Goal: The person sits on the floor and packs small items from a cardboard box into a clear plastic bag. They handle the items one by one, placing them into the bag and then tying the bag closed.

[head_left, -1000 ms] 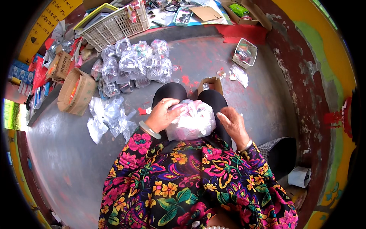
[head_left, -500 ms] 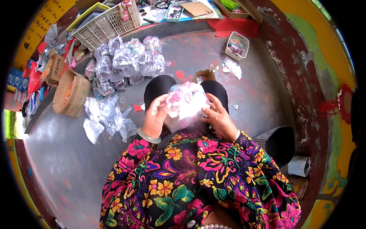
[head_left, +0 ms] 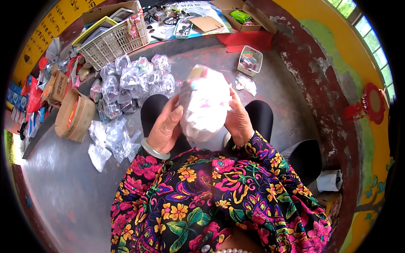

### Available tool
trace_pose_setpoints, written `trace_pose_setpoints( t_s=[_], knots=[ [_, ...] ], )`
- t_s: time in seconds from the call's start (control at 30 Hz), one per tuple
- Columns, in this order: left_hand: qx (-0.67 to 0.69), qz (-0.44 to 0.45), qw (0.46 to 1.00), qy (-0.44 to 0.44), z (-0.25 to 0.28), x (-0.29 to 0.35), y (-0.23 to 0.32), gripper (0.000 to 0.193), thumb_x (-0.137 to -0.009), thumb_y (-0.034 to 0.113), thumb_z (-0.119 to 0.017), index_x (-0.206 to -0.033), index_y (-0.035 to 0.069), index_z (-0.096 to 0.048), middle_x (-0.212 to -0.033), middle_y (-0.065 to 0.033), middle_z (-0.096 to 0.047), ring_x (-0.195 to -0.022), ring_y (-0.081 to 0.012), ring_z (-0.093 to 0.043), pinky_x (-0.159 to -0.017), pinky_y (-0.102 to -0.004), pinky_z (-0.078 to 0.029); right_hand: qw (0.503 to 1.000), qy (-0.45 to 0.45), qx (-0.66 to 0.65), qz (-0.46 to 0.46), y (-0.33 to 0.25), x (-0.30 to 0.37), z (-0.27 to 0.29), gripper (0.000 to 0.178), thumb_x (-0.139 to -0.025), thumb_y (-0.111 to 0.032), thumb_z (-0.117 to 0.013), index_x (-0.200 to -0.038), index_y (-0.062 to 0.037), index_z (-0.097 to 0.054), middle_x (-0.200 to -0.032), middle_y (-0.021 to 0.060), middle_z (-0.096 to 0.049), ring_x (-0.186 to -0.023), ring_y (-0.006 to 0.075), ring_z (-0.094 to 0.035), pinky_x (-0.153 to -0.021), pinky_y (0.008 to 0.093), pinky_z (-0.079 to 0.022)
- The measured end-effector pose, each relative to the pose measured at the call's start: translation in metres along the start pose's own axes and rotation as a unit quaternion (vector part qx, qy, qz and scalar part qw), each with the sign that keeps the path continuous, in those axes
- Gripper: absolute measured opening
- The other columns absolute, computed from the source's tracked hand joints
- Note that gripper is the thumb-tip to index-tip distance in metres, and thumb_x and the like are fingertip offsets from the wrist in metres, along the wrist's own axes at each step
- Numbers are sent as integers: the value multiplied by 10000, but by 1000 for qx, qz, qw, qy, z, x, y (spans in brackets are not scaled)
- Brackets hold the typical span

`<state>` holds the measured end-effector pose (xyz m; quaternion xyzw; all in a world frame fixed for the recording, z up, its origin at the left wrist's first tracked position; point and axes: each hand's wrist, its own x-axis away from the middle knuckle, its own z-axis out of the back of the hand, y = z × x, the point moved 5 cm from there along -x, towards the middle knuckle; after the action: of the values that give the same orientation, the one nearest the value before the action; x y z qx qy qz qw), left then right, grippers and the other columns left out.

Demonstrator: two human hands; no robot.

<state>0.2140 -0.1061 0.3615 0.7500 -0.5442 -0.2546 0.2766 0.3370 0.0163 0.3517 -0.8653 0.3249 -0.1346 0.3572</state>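
Note:
Between my two hands is a filled plastic bag [head_left: 204,105], whitish and shiny, with faint pink and blue showing through. What is inside cannot be made out. My left hand [head_left: 166,122] presses its left side, thumb up along the bag, a pale bangle on the wrist. On the other side my right hand [head_left: 238,118] grips the bag, its fingertips partly hidden behind it. The bag is held up above my lap, between my knees.
Many filled clear bags [head_left: 133,80] are heaped ahead on the left. Loose empty plastic bags [head_left: 110,141] lie nearer, beside an open cardboard box [head_left: 76,116]. A small basket [head_left: 249,61] stands ahead right; a crate [head_left: 114,46] and a cluttered table [head_left: 166,31] are behind.
Both hands have lifted the bag higher and turned it, so it looks larger and a smoother side shows. My knees have spread apart, and the small cardboard box between them is now hidden.

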Motion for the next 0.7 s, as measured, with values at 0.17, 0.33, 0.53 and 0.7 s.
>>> trace_pose_setpoints(
  t_s=[0.17,0.33,0.53,0.7],
  knots=[
    [30,91,995,-42,-1,-2,-18,639,-749,178,-638,-1256,21,-281,-1170,-93,-441,-1092,-194,-427,-933,-324,-330,989,36,143,3,-8,2,9,503,-756,-129,-498,-1240,-87,-365,-1161,60,-436,-1035,159,-428,-857,313,-363],
    [112,109,988,-1,3,-24,-31,526,-715,104,-632,-1183,47,-397,-1082,-92,-514,-1053,-214,-465,-901,-363,-375,984,6,174,33,-24,-15,16,484,-807,-142,-491,-1255,-57,-330,-1244,86,-376,-1079,176,-415,-885,309,-349],
    [195,117,973,37,35,-84,-42,492,-704,112,-638,-1147,36,-437,-1095,-80,-515,-1031,-229,-475,-922,-388,-344,945,39,303,118,-70,-53,27,478,-814,-108,-482,-1259,-33,-325,-1295,124,-330,-1137,230,-394,-857,292,-375],
    [174,82,979,64,102,-165,-73,514,-688,148,-644,-1150,42,-442,-1093,-87,-523,-1034,-241,-478,-930,-403,-334,951,91,290,60,-80,-90,52,410,-822,-90,-456,-1218,-17,-382,-1214,121,-419,-1077,212,-449,-797,283,-403]
  ],
)
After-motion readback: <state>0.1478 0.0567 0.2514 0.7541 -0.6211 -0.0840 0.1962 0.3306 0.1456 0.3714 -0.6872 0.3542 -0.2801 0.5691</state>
